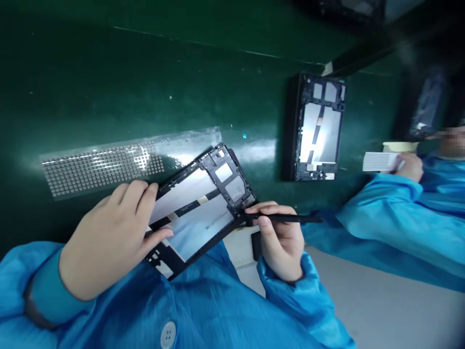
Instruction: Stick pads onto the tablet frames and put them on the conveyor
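Note:
A black tablet housing (198,213) with silver panels and a dark ribbon strip lies tilted across the table's near edge, its inner side facing up. My left hand (112,232) grips its left part, thumb over the inside and fingers along the far edge. Between the thumb and fingers of my right hand (279,237) is a slim black pen-like tool (290,218), probably tweezers, its tip at the housing's right corner. What the tip touches is too small to tell. Behind the left hand lies a clear sheet (103,167) with rows of small grey squares.
A stack of similar tablet housings (321,131) stands on the green table (145,92) at right of centre. Farther right, a co-worker's hand (410,167) holds a white striped sheet (379,161). A dark bar (378,53) crosses the upper right.

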Available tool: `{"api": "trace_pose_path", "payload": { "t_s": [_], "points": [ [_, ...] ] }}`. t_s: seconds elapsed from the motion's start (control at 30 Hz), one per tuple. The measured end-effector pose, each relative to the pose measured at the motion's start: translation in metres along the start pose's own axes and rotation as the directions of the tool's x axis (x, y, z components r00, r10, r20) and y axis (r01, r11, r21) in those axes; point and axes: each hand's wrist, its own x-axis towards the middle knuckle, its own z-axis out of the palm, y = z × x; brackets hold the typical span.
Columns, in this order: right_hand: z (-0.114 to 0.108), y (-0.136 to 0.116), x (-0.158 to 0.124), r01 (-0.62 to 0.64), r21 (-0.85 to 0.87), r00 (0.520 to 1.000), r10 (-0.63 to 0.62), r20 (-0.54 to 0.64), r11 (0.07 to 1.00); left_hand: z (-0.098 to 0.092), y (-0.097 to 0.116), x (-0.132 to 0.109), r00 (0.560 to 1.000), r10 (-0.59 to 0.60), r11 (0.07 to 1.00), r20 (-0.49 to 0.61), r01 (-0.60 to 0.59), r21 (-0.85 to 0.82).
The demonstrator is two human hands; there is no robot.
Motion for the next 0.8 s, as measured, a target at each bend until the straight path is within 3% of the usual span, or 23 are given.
{"api": "trace_pose_path", "payload": {
  "t_s": [0.53, 0.67, 0.73, 0.8],
  "points": [
    [0.007, 0.009, -0.003, 0.049, -0.017, 0.999, -0.049, 0.009, 0.999, -0.003, -0.007, 0.002, 1.0, 0.019, 1.0, -0.001, -0.019, 0.018],
    [0.004, 0.003, 0.0, 0.122, -0.097, 0.992, -0.118, 0.044, 0.988, -0.005, -0.011, 0.002, 1.0, 0.023, 0.999, 0.001, -0.023, 0.024],
    [-0.003, 0.002, 0.001, 0.143, -0.087, 0.987, -0.149, -0.066, 0.986, -0.005, -0.013, 0.002, 1.0, 0.015, 1.0, -0.001, -0.015, 0.009],
    [-0.011, 0.002, -0.004, 0.083, -0.019, 0.983, -0.085, -0.162, 0.996, -0.001, -0.013, 0.002, 1.0, 0.01, 1.0, -0.014, -0.01, -0.024]
  ]
}}
